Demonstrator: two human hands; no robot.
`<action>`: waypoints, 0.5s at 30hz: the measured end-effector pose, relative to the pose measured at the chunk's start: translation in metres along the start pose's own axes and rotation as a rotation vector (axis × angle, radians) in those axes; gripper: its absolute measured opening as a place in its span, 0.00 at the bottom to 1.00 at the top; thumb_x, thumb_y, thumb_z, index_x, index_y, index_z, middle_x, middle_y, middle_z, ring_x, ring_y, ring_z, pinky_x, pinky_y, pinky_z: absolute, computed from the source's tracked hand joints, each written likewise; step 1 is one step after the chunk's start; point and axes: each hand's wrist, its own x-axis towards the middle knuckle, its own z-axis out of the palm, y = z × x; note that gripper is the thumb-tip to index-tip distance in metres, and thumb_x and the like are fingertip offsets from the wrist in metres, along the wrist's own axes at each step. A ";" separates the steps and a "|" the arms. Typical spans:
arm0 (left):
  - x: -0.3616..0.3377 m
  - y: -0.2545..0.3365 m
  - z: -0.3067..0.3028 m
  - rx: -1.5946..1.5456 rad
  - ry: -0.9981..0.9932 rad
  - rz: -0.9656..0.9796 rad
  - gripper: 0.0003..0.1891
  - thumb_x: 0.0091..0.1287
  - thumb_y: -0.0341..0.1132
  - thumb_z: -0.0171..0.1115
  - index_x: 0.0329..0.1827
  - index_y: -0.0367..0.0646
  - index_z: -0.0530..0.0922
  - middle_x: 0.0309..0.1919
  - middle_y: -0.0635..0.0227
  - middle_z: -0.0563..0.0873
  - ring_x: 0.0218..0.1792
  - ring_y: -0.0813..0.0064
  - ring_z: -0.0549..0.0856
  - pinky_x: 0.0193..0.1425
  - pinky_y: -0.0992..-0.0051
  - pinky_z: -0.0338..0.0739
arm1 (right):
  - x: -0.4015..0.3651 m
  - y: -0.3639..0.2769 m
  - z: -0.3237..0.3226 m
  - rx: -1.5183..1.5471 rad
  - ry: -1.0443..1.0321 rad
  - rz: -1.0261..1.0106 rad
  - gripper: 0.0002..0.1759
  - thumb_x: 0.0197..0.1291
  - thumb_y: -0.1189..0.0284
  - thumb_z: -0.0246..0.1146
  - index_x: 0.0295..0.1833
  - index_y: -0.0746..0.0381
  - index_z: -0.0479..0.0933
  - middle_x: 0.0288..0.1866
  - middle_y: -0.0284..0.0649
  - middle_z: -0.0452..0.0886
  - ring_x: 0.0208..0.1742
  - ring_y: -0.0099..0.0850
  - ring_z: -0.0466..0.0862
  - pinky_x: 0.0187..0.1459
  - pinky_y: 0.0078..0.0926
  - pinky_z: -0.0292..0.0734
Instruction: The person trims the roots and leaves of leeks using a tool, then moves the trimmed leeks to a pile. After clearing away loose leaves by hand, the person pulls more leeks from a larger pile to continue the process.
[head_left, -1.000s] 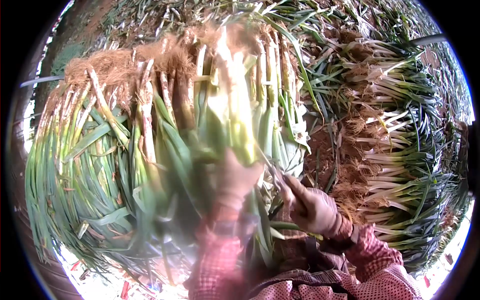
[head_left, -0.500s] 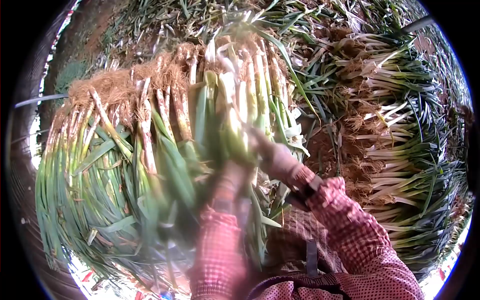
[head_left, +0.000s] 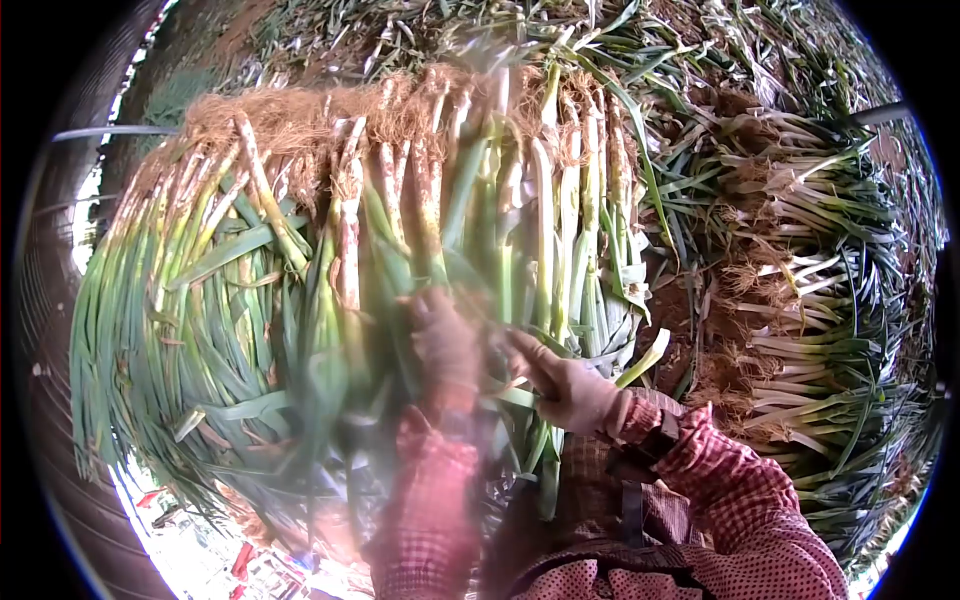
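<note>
Long green onions (head_left: 345, 245) with brown, hairy roots lie side by side in front of me, roots away from me and green leaves toward me. My left hand (head_left: 445, 340), blurred by motion, is over the middle of the row with its fingers curled around a green onion (head_left: 428, 225) below its pale part. To its right, my right hand (head_left: 572, 390) is closed, thumb and forefinger pointing left; what they pinch is too blurred to make out. Paler green onions (head_left: 545, 230) lie just beyond it.
A row of cleaner, white-stemmed green onions (head_left: 800, 285) lies at the right, roots toward the middle. Loose leaves and peelings (head_left: 650, 50) cover the ground at the back. Bare soil (head_left: 675, 330) shows between the rows. A thin rod (head_left: 115, 131) sticks out at the left.
My left hand has moved slightly up and left, off the thick green onion between my hands. My right hand has drawn back toward me and to the right. The view has shifted.
</note>
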 end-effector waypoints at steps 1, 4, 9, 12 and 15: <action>0.008 -0.011 0.003 0.175 -0.078 -0.028 0.22 0.65 0.39 0.69 0.57 0.38 0.74 0.53 0.48 0.81 0.52 0.46 0.84 0.56 0.56 0.80 | 0.011 0.000 0.004 0.002 0.021 -0.016 0.51 0.60 0.81 0.56 0.88 0.54 0.42 0.35 0.48 0.85 0.31 0.39 0.86 0.37 0.38 0.85; 0.038 -0.029 0.016 0.308 -0.386 -0.179 0.33 0.64 0.55 0.69 0.60 0.37 0.72 0.52 0.46 0.81 0.52 0.46 0.85 0.55 0.55 0.82 | 0.058 -0.017 0.004 -0.032 0.061 0.038 0.50 0.64 0.79 0.59 0.88 0.51 0.43 0.36 0.48 0.85 0.34 0.38 0.87 0.38 0.38 0.86; 0.067 -0.071 0.070 0.029 -0.306 -0.383 0.29 0.67 0.56 0.66 0.50 0.32 0.77 0.39 0.54 0.88 0.40 0.53 0.90 0.45 0.58 0.86 | 0.129 -0.021 -0.016 -0.024 0.190 0.012 0.48 0.65 0.80 0.58 0.87 0.43 0.48 0.47 0.53 0.86 0.40 0.43 0.89 0.39 0.41 0.87; 0.058 -0.022 0.017 -0.381 -0.448 -0.386 0.22 0.61 0.32 0.77 0.56 0.36 0.81 0.42 0.64 0.90 0.39 0.73 0.87 0.43 0.71 0.82 | 0.065 -0.006 -0.021 0.025 0.206 -0.036 0.45 0.63 0.82 0.55 0.86 0.52 0.50 0.39 0.55 0.87 0.35 0.46 0.89 0.37 0.44 0.85; 0.028 -0.037 0.042 -0.668 -0.402 -0.353 0.19 0.67 0.34 0.73 0.57 0.37 0.80 0.43 0.69 0.88 0.40 0.75 0.84 0.48 0.75 0.80 | -0.009 0.027 -0.004 -0.015 0.279 -0.222 0.48 0.58 0.83 0.55 0.86 0.58 0.50 0.41 0.56 0.87 0.34 0.47 0.89 0.39 0.42 0.85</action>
